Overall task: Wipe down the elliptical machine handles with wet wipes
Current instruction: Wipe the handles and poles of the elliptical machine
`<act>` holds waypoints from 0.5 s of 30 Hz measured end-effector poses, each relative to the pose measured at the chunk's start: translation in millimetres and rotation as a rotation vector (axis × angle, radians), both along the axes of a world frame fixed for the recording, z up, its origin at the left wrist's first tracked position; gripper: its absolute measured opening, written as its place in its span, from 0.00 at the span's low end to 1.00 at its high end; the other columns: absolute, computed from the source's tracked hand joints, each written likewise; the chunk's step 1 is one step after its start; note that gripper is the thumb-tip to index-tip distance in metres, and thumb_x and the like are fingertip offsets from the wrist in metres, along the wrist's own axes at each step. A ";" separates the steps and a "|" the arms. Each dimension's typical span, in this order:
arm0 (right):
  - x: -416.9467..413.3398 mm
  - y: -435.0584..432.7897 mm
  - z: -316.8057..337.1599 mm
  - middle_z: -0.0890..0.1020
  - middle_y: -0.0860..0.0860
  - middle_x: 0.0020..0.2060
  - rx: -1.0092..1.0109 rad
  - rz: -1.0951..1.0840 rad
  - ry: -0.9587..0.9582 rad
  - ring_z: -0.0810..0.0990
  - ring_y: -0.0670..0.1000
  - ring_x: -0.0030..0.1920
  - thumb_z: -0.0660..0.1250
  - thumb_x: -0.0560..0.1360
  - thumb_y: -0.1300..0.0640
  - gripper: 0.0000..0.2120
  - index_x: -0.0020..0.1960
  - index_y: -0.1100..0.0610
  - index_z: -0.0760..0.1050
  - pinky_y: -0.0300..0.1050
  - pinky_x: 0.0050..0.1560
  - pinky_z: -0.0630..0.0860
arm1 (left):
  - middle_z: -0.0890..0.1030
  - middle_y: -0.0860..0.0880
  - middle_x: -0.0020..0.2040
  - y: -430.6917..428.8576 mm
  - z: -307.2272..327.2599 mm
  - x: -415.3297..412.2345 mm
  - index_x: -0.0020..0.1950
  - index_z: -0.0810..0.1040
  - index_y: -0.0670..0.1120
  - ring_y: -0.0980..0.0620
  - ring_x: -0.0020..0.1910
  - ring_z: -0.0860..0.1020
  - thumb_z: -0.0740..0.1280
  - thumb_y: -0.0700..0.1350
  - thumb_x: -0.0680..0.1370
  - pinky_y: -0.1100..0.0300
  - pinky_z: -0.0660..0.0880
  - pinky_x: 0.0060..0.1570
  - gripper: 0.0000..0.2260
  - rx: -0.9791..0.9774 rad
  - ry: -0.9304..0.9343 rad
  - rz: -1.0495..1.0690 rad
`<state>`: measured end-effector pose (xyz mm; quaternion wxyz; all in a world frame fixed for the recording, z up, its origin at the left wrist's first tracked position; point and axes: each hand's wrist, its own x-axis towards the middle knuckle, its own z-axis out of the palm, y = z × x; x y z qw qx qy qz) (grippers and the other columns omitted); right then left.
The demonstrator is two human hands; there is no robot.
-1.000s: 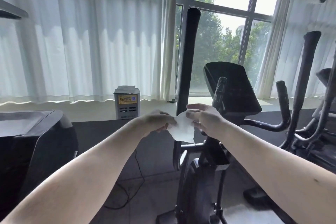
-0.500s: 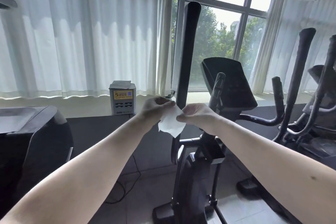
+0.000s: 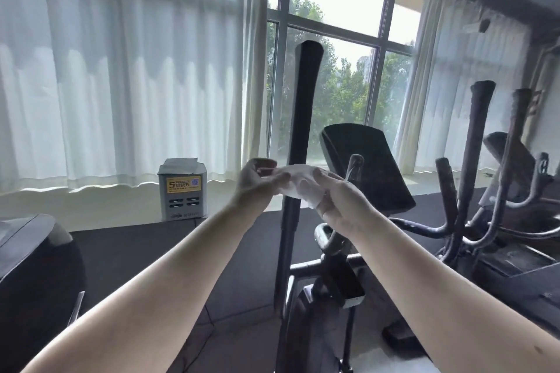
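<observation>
A white wet wipe (image 3: 298, 182) is stretched between both hands in front of the elliptical's tall black left handle (image 3: 303, 118). My left hand (image 3: 257, 182) pinches its left end. My right hand (image 3: 336, 200) holds the right end, with the wipe draped over its fingers. The machine's dark console (image 3: 366, 166) stands just behind my right hand. The right tall handle (image 3: 475, 142) rises further right, with short curved grips (image 3: 445, 188) below it.
A grey charging-station box (image 3: 183, 188) with a yellow label sits by the white curtains (image 3: 121, 85). A dark rounded machine housing (image 3: 33, 266) is at the left edge. Another exercise machine (image 3: 521, 185) crowds the right side. A cable runs across the tiled floor (image 3: 230, 339).
Both hands have risen a little and pulled the wipe out wider, from a hanging fold into a flat strip across the left handle. The view has tilted upward.
</observation>
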<state>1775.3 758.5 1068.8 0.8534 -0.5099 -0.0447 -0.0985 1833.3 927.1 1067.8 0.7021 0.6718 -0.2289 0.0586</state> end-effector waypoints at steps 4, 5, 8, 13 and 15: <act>15.2 -10.0 33.2 0.80 0.67 0.64 -0.093 0.053 -0.187 0.80 0.62 0.67 0.61 0.84 0.63 0.15 0.67 0.69 0.77 0.53 0.70 0.75 | 0.86 0.49 0.46 -11.6 34.1 6.5 0.54 0.85 0.41 0.64 0.37 0.82 0.73 0.41 0.79 0.66 0.77 0.41 0.06 0.016 -0.197 0.028; 21.2 -11.7 39.7 0.80 0.67 0.65 -0.122 0.015 -0.214 0.79 0.63 0.68 0.64 0.83 0.62 0.15 0.67 0.68 0.77 0.56 0.72 0.73 | 0.85 0.50 0.47 -14.9 40.8 8.8 0.53 0.86 0.43 0.65 0.39 0.81 0.73 0.42 0.79 0.69 0.76 0.41 0.05 0.030 -0.234 0.039; 29.1 -10.9 59.3 0.84 0.59 0.62 -0.255 -0.108 -0.248 0.83 0.58 0.63 0.69 0.81 0.57 0.17 0.67 0.63 0.80 0.56 0.65 0.77 | 0.82 0.50 0.53 -27.2 61.4 14.2 0.48 0.87 0.51 0.57 0.50 0.81 0.72 0.45 0.80 0.74 0.72 0.43 0.04 0.098 -0.345 0.093; 37.3 -16.5 98.7 0.87 0.60 0.52 -0.293 -0.265 -0.324 0.86 0.60 0.57 0.73 0.78 0.60 0.13 0.61 0.63 0.83 0.54 0.58 0.83 | 0.82 0.50 0.52 -43.4 97.5 20.4 0.48 0.85 0.56 0.59 0.48 0.79 0.71 0.40 0.79 0.73 0.72 0.44 0.10 0.172 -0.504 0.083; 48.1 -21.7 123.8 0.87 0.50 0.44 -0.422 -0.456 -0.387 0.87 0.55 0.52 0.74 0.77 0.62 0.06 0.53 0.58 0.85 0.44 0.50 0.83 | 0.85 0.55 0.52 -43.0 112.2 28.9 0.50 0.85 0.57 0.59 0.49 0.82 0.71 0.41 0.79 0.72 0.74 0.47 0.10 0.069 -0.483 0.110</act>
